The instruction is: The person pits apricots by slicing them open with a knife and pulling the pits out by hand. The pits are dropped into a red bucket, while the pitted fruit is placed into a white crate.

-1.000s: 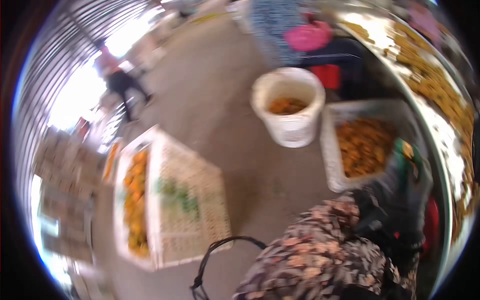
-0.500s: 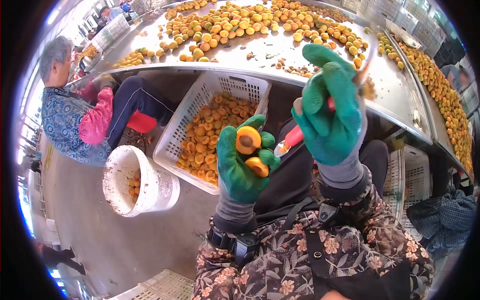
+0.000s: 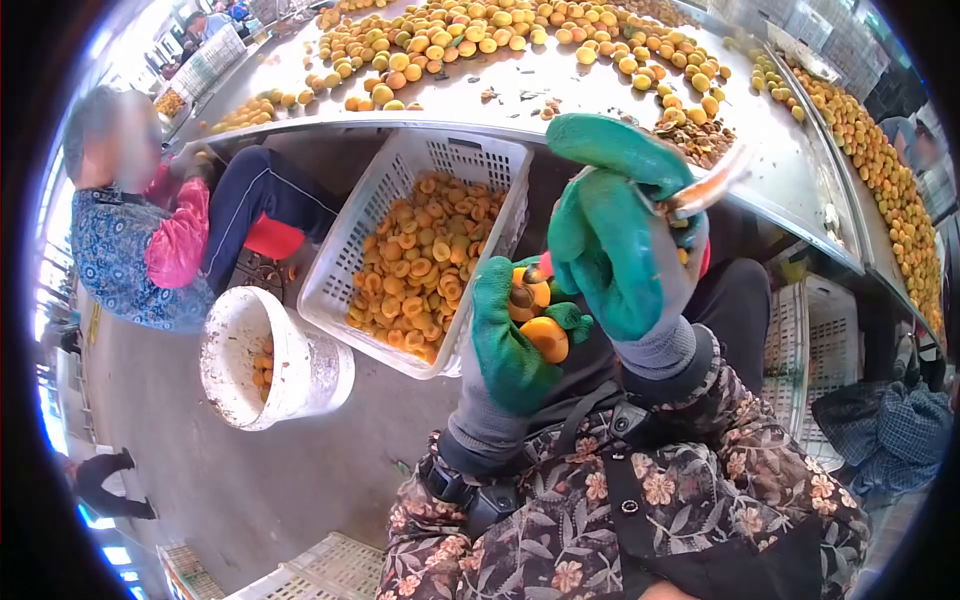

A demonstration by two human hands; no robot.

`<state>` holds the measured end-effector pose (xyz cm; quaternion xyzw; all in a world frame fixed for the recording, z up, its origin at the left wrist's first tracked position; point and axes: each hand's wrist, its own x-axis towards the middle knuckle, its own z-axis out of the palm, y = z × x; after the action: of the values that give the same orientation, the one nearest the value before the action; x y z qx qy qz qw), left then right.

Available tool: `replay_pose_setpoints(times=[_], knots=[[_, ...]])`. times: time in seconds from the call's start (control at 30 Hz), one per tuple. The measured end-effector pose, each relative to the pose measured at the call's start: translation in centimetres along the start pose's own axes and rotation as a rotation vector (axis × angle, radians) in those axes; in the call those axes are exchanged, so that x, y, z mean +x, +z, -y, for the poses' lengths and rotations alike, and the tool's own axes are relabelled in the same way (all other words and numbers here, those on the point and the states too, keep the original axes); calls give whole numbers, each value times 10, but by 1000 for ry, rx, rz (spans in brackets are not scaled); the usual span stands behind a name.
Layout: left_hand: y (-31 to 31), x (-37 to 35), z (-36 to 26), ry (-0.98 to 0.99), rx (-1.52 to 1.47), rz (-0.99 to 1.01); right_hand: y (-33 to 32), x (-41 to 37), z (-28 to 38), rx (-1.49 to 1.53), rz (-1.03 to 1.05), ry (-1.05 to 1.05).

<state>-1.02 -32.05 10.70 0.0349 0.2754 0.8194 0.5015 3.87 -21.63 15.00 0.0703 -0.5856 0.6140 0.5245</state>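
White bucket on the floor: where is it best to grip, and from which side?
Probably by the rim of the white bucket, from above, on the side away from the crate: its mouth is open, its wall is wide, and no handle shows.

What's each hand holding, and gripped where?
Left hand holds a split apricot at its outer skin, between thumb and fingers, cut faces up. Right hand fists a small knife by its red handle, blade sticking out.

Fruit-processing workshop. A long steel counter [image 3: 610, 100] is heaped with whole apricots [image 3: 450, 40]. Below its near edge, a white plastic crate [image 3: 455, 160] of halved fruit and a bucket [image 3: 325, 375] stand on a concrete floor [image 3: 260, 480]. A seated worker [image 3: 120, 240] sits beside the counter.
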Motion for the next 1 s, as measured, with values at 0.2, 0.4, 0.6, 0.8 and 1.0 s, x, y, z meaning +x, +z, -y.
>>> replay_pose_setpoints(times=[0.2, 0.4, 0.6, 0.8, 1.0], knots=[[4, 3, 11, 252, 238, -50, -18, -12, -11, 151, -103, 304], [11, 1, 9, 309, 430, 42, -23, -4, -3, 317, -77, 397], [-16, 19, 26, 113, -530, 373, -50, -25, -30, -234, -42, 235], [15, 17, 31, 350, -305, 52, -43, -19, -55, 55, -255, 372], [-9, 40, 50, 588, -40, 89, -57, -13, -72, -93, -142, 439]])
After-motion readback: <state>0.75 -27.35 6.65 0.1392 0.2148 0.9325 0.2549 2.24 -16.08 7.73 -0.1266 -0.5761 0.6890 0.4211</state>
